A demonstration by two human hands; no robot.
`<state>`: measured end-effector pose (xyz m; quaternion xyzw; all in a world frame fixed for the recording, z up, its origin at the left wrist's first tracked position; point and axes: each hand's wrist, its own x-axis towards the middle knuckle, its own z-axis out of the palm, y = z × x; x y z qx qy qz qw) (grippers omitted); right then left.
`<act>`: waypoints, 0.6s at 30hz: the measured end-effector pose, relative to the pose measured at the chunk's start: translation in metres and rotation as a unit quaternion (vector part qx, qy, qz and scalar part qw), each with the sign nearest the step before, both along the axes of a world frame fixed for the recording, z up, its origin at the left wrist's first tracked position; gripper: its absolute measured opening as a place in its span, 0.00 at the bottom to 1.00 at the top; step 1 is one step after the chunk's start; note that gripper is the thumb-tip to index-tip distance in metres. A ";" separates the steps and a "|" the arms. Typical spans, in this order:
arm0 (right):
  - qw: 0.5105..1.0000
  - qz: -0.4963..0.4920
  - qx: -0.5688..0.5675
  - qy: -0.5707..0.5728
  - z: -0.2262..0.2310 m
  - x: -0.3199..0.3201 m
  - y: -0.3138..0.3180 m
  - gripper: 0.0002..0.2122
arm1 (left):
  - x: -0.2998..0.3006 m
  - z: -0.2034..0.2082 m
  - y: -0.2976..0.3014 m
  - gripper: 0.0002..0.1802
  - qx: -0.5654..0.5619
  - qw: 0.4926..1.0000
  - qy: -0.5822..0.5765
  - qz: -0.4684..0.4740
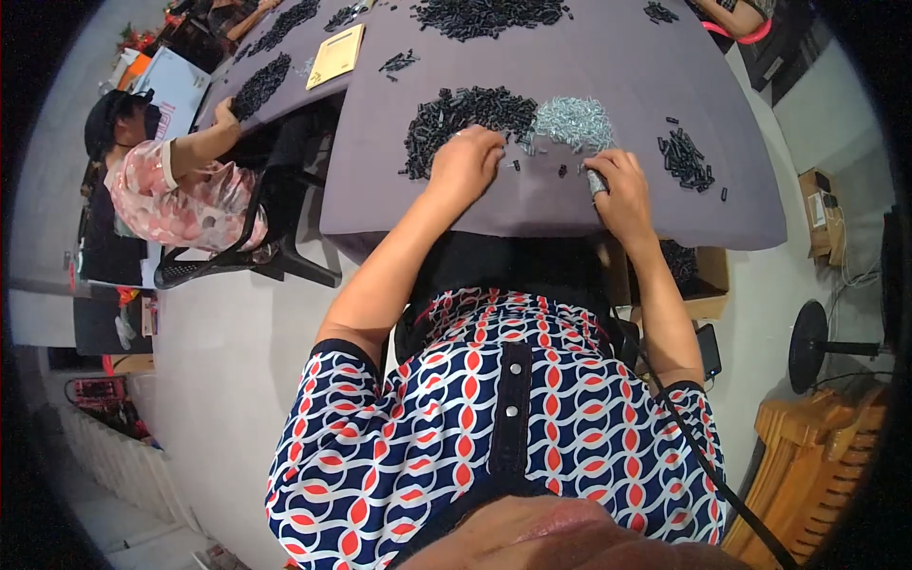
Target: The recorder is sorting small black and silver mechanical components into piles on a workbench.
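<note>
Wears a shirt with blue, white and red loops. Has a wooden thing with slats near on the right, and an open brown box with dark bits inside, under the edge of the tabletop. Holds the right hand just in front of the shiny pile, with a narrow grip and a small grey thing at the fingers. Cannot tell what kind of thing. Bends the left hand down at the near edge of the big black pile, also with a narrow grip. Cannot tell about any bit inside it. Has a few loose bits on the cloth between both hands. Has the black and shiny piles side by side, touching, and a smaller black heap apart to the right. Farther off, has a little black heap, a seated person on the left reaching to another dark pile, a yellow book or pad, and one more wide black pile at the top.
</note>
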<state>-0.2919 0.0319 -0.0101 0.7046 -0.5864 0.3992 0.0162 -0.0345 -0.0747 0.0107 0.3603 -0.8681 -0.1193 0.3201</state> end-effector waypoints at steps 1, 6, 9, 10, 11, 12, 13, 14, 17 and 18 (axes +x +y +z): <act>1.000 -0.002 0.001 0.001 0.000 0.000 0.000 0.17 | -0.004 0.002 0.005 0.08 0.007 1.000 -0.017 -0.012; 1.000 -0.007 -0.006 0.002 0.001 0.001 0.000 0.17 | -0.016 -0.005 0.001 0.09 -0.027 0.993 -0.099 -0.054; 1.000 -0.008 -0.007 0.007 0.002 0.001 0.002 0.16 | -0.019 -0.005 -0.003 0.07 -0.038 0.990 -0.122 -0.059; 1.000 -0.006 -0.002 0.002 0.001 0.001 0.001 0.16 | -0.019 -0.004 -0.004 0.06 -0.043 0.991 -0.111 -0.066; 1.000 -0.004 0.003 -0.003 0.001 0.001 0.001 0.16 | -0.021 -0.003 -0.003 0.06 -0.043 0.991 -0.111 -0.067; 1.000 -0.005 0.004 -0.004 0.001 0.000 0.002 0.16 | -0.022 -0.003 -0.001 0.05 -0.047 0.992 -0.099 -0.062; 1.000 -0.007 0.007 -0.008 0.001 0.000 0.003 0.16 | -0.024 -0.003 0.000 0.03 -0.051 0.993 -0.087 -0.057; 1.000 -0.008 0.010 -0.013 0.001 -0.001 0.003 0.16 | -0.024 -0.003 0.000 0.03 -0.051 0.993 -0.088 -0.059; 1.000 -0.007 -0.009 -0.013 -0.001 -0.001 0.000 0.16 | -0.020 -0.004 0.002 0.03 -0.009 0.999 -0.034 -0.034; 1.000 -0.007 -0.008 -0.012 0.000 -0.001 0.001 0.16 | -0.017 -0.004 0.004 0.04 0.007 0.999 0.005 -0.032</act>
